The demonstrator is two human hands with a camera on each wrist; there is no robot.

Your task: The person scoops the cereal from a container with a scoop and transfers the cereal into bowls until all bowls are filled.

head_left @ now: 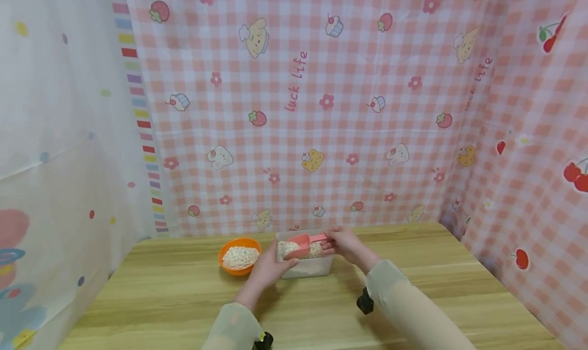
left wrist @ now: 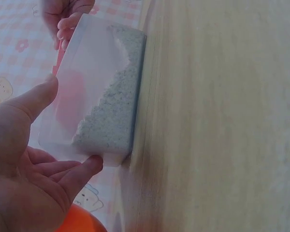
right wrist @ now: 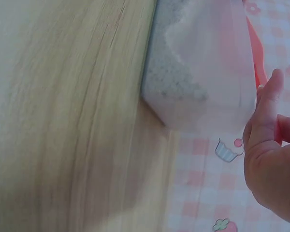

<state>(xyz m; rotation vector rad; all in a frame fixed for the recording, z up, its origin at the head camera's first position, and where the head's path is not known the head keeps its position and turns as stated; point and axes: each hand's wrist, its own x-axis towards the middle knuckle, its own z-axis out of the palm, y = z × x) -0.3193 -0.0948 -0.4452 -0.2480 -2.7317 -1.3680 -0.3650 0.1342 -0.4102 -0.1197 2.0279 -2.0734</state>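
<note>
A clear plastic container (head_left: 307, 269) of pale flakes (left wrist: 111, 108) stands on the table, the flakes heaped unevenly against its walls. My left hand (head_left: 268, 268) grips its left end, thumb at the front rim and fingers around the end wall in the left wrist view. With my right hand (head_left: 343, 244) I hold a pink scoop (head_left: 300, 242) by its handle at the container's right side. The scoop's head lies inside the container over the flakes, its mouth toward the left. Through the cloudy wall, the scoop shows as a pink shape in both wrist views.
An orange bowl (head_left: 235, 273) heaped with similar pale flakes (head_left: 241, 256) sits left of the container, close beside my left hand. The wooden table (head_left: 184, 299) meets a pink checked cloth (head_left: 294, 197) along its back edge. More patterned cloth hangs at both sides.
</note>
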